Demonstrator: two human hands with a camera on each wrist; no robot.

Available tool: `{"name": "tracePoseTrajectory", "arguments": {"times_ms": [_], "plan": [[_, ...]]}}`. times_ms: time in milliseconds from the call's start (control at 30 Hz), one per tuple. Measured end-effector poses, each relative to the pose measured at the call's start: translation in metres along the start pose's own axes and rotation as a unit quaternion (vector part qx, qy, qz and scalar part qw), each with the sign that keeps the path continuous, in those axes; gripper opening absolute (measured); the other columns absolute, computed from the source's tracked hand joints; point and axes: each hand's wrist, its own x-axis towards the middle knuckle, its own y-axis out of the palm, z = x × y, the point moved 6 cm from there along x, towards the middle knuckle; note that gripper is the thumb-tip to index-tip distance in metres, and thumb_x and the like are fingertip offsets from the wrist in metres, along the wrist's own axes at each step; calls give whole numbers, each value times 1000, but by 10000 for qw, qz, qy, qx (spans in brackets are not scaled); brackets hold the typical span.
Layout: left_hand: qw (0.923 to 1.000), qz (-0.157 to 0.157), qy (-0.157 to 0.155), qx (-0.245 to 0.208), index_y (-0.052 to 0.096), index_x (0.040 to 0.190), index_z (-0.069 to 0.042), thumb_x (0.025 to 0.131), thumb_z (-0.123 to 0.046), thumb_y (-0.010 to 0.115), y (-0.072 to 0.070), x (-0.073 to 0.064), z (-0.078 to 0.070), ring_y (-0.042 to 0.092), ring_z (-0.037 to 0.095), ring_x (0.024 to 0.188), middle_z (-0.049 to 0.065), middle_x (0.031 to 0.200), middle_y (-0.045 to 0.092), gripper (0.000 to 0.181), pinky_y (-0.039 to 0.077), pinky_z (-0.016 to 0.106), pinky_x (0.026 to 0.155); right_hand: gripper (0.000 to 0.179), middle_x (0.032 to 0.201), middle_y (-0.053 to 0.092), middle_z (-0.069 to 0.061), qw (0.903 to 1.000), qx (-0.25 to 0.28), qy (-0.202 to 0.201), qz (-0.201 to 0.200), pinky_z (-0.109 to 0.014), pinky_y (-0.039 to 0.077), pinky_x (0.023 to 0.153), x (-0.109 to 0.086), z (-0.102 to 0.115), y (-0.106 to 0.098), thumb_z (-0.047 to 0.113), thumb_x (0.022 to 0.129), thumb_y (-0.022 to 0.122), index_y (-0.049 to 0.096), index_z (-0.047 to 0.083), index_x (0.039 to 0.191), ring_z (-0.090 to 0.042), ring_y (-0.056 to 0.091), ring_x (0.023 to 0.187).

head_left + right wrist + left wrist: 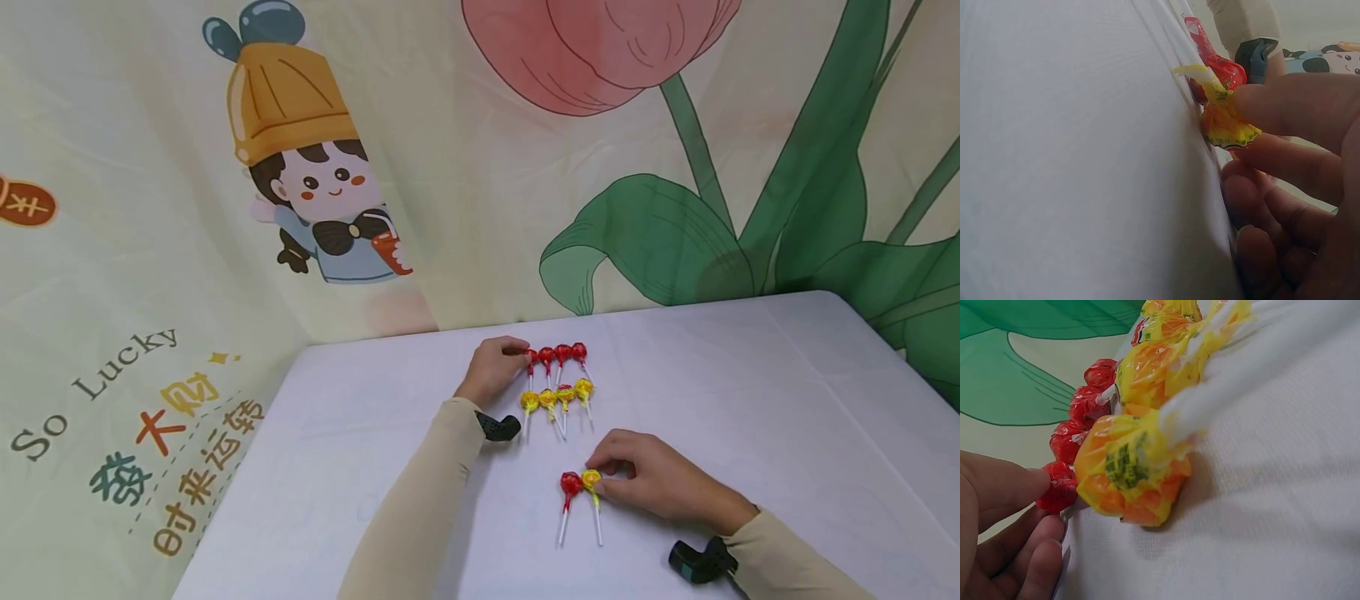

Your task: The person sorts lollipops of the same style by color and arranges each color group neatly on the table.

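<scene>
My left hand (495,367) pinches the head of the leftmost red lollipop (1060,487) between thumb and fingers. That lollipop ends a back row of several red lollipops (563,354) lying side by side. Just in front lies a row of several yellow lollipops (529,402), their white sticks pointing toward me. Closer to me, my right hand (656,475) pinches a yellow lollipop (1225,119) by its wrapped head. Beside it, on its left, lies a single red lollipop (571,483), the two heads side by side in the head view.
Everything lies on a table with a white cloth (360,417). Behind it hangs a printed backdrop (465,208) with a cartoon figure, a flower and leaves. A black wrist camera (701,560) sits on my right wrist, another (498,427) on my left.
</scene>
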Motion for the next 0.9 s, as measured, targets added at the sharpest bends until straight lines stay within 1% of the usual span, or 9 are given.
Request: {"name": "tracePoseTrajectory", "arguments": {"times_ms": [233, 300, 467, 633, 833, 900], "plan": [[9999, -4, -68, -152, 73, 117, -14, 95, -20, 69, -3, 0, 5, 62, 19, 95, -1, 107, 68, 24, 53, 32, 83, 14, 101, 61, 16, 10000, -12, 2, -7, -25, 49, 74, 0, 1, 0, 34, 89, 76, 74, 31, 103, -13, 55, 90], [9997, 20, -86, -214, 73, 117, -14, 96, -21, 69, -3, 1, 6, 62, 19, 94, -1, 107, 68, 23, 53, 31, 82, 13, 101, 62, 16, 10000, -14, -4, -22, -25, 49, 74, 0, 1, 0, 34, 89, 76, 74, 31, 102, -13, 55, 90], [9996, 52, -81, -250, 73, 117, -14, 96, -20, 69, -2, 1, 6, 61, 19, 98, -1, 107, 68, 22, 53, 32, 86, 13, 101, 62, 17, 10000, -43, -34, -47, -25, 49, 74, 0, 0, 0, 34, 90, 76, 73, 31, 102, -13, 55, 89], [9998, 24, -74, -161, 73, 116, -15, 95, -18, 69, -1, 1, 6, 59, 20, 101, -2, 107, 68, 21, 50, 36, 91, 14, 101, 62, 17, 10000, -45, -32, -60, -25, 49, 73, 1, -1, 1, 35, 90, 76, 73, 31, 103, -13, 55, 88], [10000, -11, 23, -30, 74, 115, -16, 95, -19, 69, 0, 2, 4, 59, 20, 101, -2, 106, 68, 21, 49, 37, 92, 14, 101, 62, 17, 10000, -56, -7, -67, -25, 49, 73, 1, -2, 1, 34, 90, 76, 72, 31, 103, -12, 55, 88], [10000, 5, -2, -15, 74, 115, -16, 95, -19, 69, 0, 2, 5, 59, 20, 101, -2, 107, 67, 21, 50, 36, 91, 14, 100, 62, 17, 10000, -62, -9, -65, -25, 49, 73, 1, -2, 1, 34, 90, 76, 72, 30, 103, -12, 55, 88]]}}
